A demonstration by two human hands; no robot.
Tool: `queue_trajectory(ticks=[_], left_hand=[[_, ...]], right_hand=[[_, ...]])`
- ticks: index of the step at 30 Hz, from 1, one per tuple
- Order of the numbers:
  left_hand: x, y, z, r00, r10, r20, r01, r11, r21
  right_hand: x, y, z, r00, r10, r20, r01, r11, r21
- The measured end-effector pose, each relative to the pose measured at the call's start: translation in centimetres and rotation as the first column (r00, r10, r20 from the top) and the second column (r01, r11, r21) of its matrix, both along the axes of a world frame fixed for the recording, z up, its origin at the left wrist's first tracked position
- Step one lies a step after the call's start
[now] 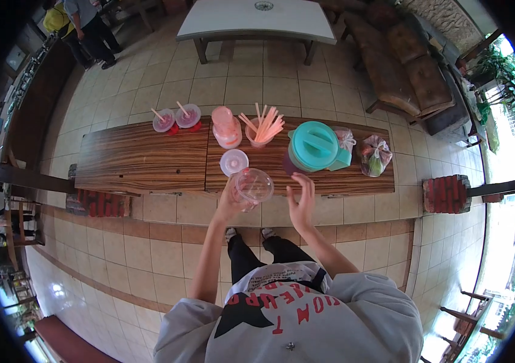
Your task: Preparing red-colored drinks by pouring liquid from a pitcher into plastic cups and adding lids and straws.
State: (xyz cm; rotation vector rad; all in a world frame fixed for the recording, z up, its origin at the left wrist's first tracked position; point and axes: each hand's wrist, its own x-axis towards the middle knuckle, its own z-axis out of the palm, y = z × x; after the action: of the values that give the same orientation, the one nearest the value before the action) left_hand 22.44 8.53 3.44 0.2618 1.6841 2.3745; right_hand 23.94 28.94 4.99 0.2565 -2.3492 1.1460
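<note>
My left hand (231,199) holds a clear plastic cup (255,185) above the near edge of the wooden table. To its right my right hand (301,199) is raised with fingers apart, holding nothing, just in front of a pitcher with a turquoise lid (314,145). Beyond the cup lies a translucent plastic lid or lidded cup (234,162). Behind that are a stack of pinkish cups (226,128) and a cup of pale pink straws (264,127). Two lidded cups of red drink (164,121) with straws stand further left.
Knotted plastic bags, one with something green inside (376,156), stand by the pitcher at the table's right end. Brick pillars (447,194) flank the table. Across the tiled floor are a white table (257,20), a brown cushioned bench (389,63) and two people (89,31) at upper left.
</note>
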Motion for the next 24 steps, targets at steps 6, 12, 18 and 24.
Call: queue_trajectory(ticks=[6, 12, 18, 24], left_hand=[[2.4, 4.1, -1.3, 0.987, 0.162, 0.008, -0.162, 0.986, 0.05], [3.0, 4.9, -1.9, 0.98, 0.201, -0.002, -0.201, 0.979, -0.02], [3.7, 5.2, -1.3, 0.975, 0.223, -0.017, -0.224, 0.971, -0.082], [4.1, 4.3, -1.4, 0.962, 0.268, -0.045, -0.272, 0.95, -0.152]], right_hand=[[-0.7, 4.1, -3.1, 0.958, -0.106, 0.268, 0.212, 0.889, -0.406], [-5.1, 6.5, -7.3, 0.96, -0.055, 0.274, 0.2, 0.82, -0.536], [-11.0, 9.7, -12.7, 0.982, 0.081, 0.169, 0.129, 0.362, -0.923], [-10.1, 7.5, -5.1, 0.983, 0.161, 0.082, 0.012, 0.393, -0.919]])
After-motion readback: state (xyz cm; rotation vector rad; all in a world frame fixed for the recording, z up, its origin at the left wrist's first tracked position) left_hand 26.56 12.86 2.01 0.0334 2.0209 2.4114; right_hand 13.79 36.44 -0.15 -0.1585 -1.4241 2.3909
